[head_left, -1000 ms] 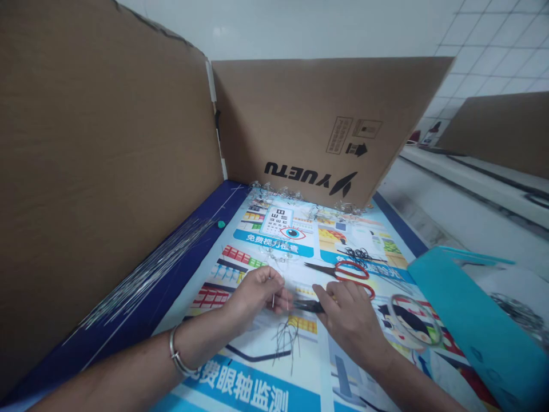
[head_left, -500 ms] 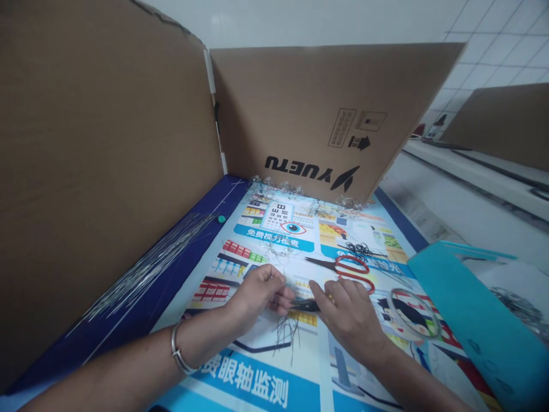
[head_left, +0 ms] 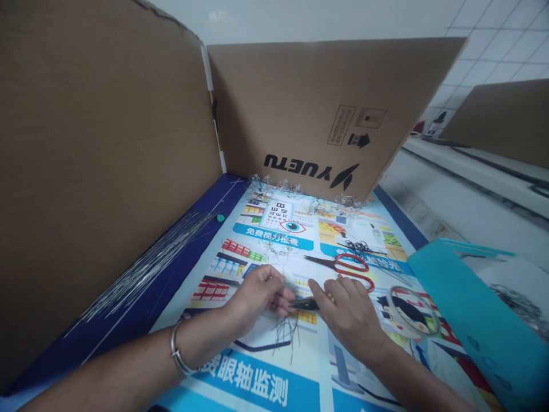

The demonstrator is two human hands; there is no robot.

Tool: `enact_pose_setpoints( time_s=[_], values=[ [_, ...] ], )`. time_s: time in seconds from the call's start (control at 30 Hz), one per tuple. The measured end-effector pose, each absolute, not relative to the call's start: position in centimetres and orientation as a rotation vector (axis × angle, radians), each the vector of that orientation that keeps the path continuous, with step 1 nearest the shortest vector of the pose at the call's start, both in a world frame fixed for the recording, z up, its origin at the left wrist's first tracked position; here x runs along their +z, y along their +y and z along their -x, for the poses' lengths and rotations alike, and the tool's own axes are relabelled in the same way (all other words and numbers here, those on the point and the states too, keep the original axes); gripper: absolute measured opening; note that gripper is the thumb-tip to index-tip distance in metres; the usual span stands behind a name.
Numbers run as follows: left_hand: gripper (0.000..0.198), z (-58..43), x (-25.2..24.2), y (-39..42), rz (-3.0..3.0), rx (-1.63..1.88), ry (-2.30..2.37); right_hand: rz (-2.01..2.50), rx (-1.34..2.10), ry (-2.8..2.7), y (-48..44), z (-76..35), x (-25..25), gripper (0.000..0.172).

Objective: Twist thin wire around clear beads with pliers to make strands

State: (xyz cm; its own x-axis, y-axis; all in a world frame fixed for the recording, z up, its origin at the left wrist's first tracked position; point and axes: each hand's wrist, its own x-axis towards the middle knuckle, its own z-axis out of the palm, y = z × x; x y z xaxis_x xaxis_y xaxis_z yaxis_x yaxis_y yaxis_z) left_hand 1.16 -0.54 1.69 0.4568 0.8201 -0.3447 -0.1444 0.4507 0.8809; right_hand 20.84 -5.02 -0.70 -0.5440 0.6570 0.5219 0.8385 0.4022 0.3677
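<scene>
My left hand (head_left: 262, 290), with a metal bangle on its wrist, is closed in a pinch on a bundle of thin wires (head_left: 287, 332). Their dark ends hang down below the fingers. My right hand (head_left: 349, 312) is wrapped round a pair of pliers (head_left: 305, 304) whose dark jaws point left and reach the left fingertips. The jaws' exact contact with the wire is too small to make out. Just beyond the left hand lies a loop of clear bead-like pieces (head_left: 278, 249). Red-handled scissors (head_left: 351, 269) rest right above my right hand.
Cardboard panels (head_left: 334, 86) stand behind and on the left. Straight wires (head_left: 146, 263) lie along the left edge. A clear tape-like ring (head_left: 414, 312) and a blue box (head_left: 476, 320) with tangled wire sit right. Dark coiled wire (head_left: 359, 248) lies beyond the scissors.
The view has shifted very slightly. Pliers, wires and both hands keep nearly the same positions, and the plier jaws look a little more closed together.
</scene>
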Motion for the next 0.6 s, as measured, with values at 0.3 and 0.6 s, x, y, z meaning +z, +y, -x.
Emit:
enact_pose_setpoints(
  time_s=[0.3,0.6],
  values=[
    [0.015,-1.22,1.95,-0.53,-0.894,0.708,0.893,1.285,-0.87,-2.371,-4.99,-20.67,-0.58,0.023],
    [0.015,-1.34,2.0,-0.71,-0.911,0.7,0.919,1.298,-0.851,-2.388,-5.13,-20.75,-0.72,0.022]
  ],
)
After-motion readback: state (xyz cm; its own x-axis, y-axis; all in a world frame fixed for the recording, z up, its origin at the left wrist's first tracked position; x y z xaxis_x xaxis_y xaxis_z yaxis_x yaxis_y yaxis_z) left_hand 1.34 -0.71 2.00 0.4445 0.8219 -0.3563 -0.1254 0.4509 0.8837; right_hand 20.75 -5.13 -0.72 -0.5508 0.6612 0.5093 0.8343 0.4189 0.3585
